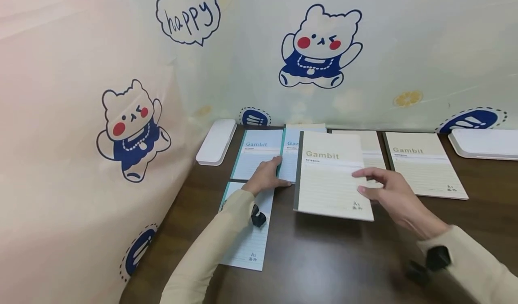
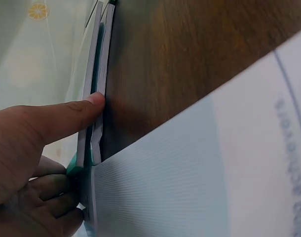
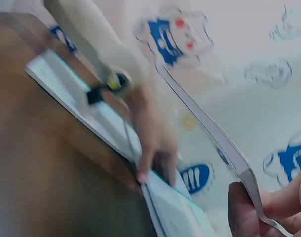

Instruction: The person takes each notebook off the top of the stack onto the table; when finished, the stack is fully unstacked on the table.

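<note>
My right hand pinches a cream Gambit notebook by its right edge, holding it raised above the table, its dark spine on the left. My left hand is at the lower left corner of a blue notebook, partly behind the raised one. In the left wrist view the thumb lies against the bottom edges of stacked notebooks, with the other fingers bent beside the spine. Another blue notebook lies left of that hand; a third blue notebook lies under the left forearm.
Behind the raised notebook lies another cream notebook, partly hidden. One more cream notebook lies to its right. White cases stand at the back left and back right. A printed curtain borders the dark table.
</note>
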`<state>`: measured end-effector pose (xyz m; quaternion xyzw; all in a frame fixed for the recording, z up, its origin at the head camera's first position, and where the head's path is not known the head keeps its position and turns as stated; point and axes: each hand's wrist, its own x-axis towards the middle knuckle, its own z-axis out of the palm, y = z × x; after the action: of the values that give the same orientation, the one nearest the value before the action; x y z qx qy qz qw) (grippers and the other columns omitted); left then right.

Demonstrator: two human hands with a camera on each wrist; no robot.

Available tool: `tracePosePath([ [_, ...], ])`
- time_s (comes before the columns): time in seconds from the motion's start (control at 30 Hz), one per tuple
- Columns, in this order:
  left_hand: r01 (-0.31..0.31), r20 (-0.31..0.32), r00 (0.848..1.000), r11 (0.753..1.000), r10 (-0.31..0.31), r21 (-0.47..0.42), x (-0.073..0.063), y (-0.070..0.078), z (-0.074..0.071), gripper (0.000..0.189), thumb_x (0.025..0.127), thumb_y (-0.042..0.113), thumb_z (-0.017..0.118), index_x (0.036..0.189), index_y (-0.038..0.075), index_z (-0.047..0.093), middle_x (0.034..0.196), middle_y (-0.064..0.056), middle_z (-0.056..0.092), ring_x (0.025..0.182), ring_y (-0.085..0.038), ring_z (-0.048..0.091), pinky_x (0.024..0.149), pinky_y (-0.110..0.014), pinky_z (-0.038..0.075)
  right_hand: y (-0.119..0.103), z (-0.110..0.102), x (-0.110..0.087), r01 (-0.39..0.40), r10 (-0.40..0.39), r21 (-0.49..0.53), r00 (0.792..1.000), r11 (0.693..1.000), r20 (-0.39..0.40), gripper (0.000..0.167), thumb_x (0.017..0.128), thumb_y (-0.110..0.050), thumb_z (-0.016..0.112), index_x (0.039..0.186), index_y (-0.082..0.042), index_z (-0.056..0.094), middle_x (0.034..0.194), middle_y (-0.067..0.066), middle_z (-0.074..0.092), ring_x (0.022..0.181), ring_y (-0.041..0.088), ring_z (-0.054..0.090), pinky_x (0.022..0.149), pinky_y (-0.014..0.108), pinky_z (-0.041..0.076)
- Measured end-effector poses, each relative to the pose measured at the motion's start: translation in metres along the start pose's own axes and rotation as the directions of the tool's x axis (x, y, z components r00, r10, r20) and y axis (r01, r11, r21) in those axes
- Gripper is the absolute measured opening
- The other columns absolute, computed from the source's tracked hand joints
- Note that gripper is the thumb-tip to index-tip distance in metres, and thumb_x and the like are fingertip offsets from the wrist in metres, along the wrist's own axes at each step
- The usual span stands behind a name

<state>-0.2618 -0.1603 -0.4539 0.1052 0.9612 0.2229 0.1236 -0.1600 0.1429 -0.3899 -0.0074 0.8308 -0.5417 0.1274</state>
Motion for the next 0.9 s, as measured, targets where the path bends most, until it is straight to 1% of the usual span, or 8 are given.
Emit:
tracePosePath([
  [0.07, 0.006, 0.0, 1.0, 1.0, -0.006, 0.004, 0.001, 0.002, -0.004, 0.097, 0.076, 0.033, 0.083, 0.152, 0.008, 0.029, 0.158, -0.011, 0.03, 0.144, -0.026, 0.033, 0.117, -0.038, 0.031, 0.002, 0.0, -0.021, -0.01, 0.01, -0.016, 1.0, 1.0, 0.002, 0.04, 0.092, -0.009, 0.063, 0.13, -0.002, 0.056, 0.138, 0.022, 0.045, 0.089, 0.013, 0.06, 0.073, 0.029, 0.051],
  [0.23, -0.001, 0.009, 1.0, 1.0, 0.001, 0.02, 0.001, 0.004, -0.006, 0.096, 0.077, 0.033, 0.082, 0.152, 0.007, 0.028, 0.158, -0.011, 0.031, 0.144, -0.027, 0.034, 0.116, -0.039, 0.032, 0.025, 0.026, -0.056, -0.065, 0.063, 0.09, 0.998, 0.994, 0.027, 0.041, 0.088, -0.001, 0.063, 0.128, 0.002, 0.054, 0.145, 0.029, 0.04, 0.084, 0.014, 0.069, 0.085, 0.037, 0.052],
  [0.47, -0.001, 0.013, 1.0, 1.0, 0.001, -0.007, 0.0, 0.003, -0.003, 0.096, 0.078, 0.038, 0.08, 0.152, 0.005, 0.028, 0.157, -0.013, 0.033, 0.143, -0.027, 0.035, 0.115, -0.041, 0.034, 0.047, 0.082, -0.067, -0.172, 0.171, 0.197, 0.985, 0.965, 0.022, 0.036, 0.082, 0.008, 0.064, 0.118, 0.004, 0.059, 0.117, 0.021, 0.056, 0.077, 0.017, 0.063, 0.066, 0.026, 0.052],
  [0.6, 0.023, 0.016, 1.0, 0.999, -0.023, -0.034, -0.001, 0.002, -0.001, 0.096, 0.078, 0.04, 0.08, 0.152, 0.007, 0.028, 0.157, -0.011, 0.032, 0.144, -0.027, 0.034, 0.115, -0.042, 0.034, 0.045, 0.098, -0.057, -0.118, 0.117, 0.164, 0.993, 0.979, 0.017, 0.043, 0.082, 0.009, 0.066, 0.124, 0.001, 0.058, 0.106, 0.016, 0.057, 0.063, 0.014, 0.059, 0.057, 0.023, 0.049],
  [0.7, 0.045, 0.016, 0.999, 0.998, -0.044, -0.045, -0.002, 0.0, 0.002, 0.097, 0.078, 0.04, 0.08, 0.153, 0.009, 0.027, 0.157, -0.01, 0.032, 0.144, -0.026, 0.034, 0.115, -0.042, 0.033, 0.044, 0.101, -0.05, 0.02, -0.019, -0.013, 0.999, 1.0, 0.043, 0.052, 0.081, 0.004, 0.071, 0.13, -0.001, 0.055, 0.09, 0.008, 0.058, 0.053, 0.005, 0.051, 0.051, 0.02, 0.043],
  [0.77, 0.048, 0.013, 0.999, 0.998, -0.047, -0.049, -0.002, 0.0, 0.003, 0.098, 0.077, 0.04, 0.08, 0.153, 0.009, 0.027, 0.158, -0.01, 0.032, 0.144, -0.026, 0.033, 0.115, -0.042, 0.033, 0.042, 0.1, -0.048, 0.147, -0.133, -0.194, 0.988, 0.97, 0.084, 0.055, 0.08, -0.002, 0.074, 0.132, 0.0, 0.054, 0.078, 0.001, 0.056, 0.051, 0.002, 0.044, 0.049, 0.019, 0.038],
  [0.83, 0.044, 0.01, 0.999, 0.998, -0.044, -0.053, -0.002, 0.0, 0.003, 0.098, 0.078, 0.041, 0.08, 0.153, 0.01, 0.026, 0.158, -0.009, 0.031, 0.144, -0.026, 0.033, 0.115, -0.042, 0.033, 0.038, 0.095, -0.046, 0.265, -0.228, -0.363, 0.963, 0.894, 0.14, 0.055, 0.08, -0.01, 0.076, 0.13, 0.001, 0.055, 0.074, -0.002, 0.058, 0.056, 0.002, 0.048, 0.052, 0.02, 0.041],
  [0.9, 0.035, 0.005, 0.999, 0.998, -0.035, -0.051, -0.002, 0.001, 0.002, 0.098, 0.078, 0.041, 0.08, 0.153, 0.01, 0.026, 0.158, -0.01, 0.031, 0.145, -0.026, 0.033, 0.115, -0.042, 0.033, 0.03, 0.088, -0.041, 0.348, -0.296, -0.467, 0.937, 0.812, 0.185, 0.053, 0.08, -0.016, 0.077, 0.126, 0.002, 0.058, 0.079, 0.001, 0.064, 0.065, 0.006, 0.057, 0.058, 0.024, 0.049],
])
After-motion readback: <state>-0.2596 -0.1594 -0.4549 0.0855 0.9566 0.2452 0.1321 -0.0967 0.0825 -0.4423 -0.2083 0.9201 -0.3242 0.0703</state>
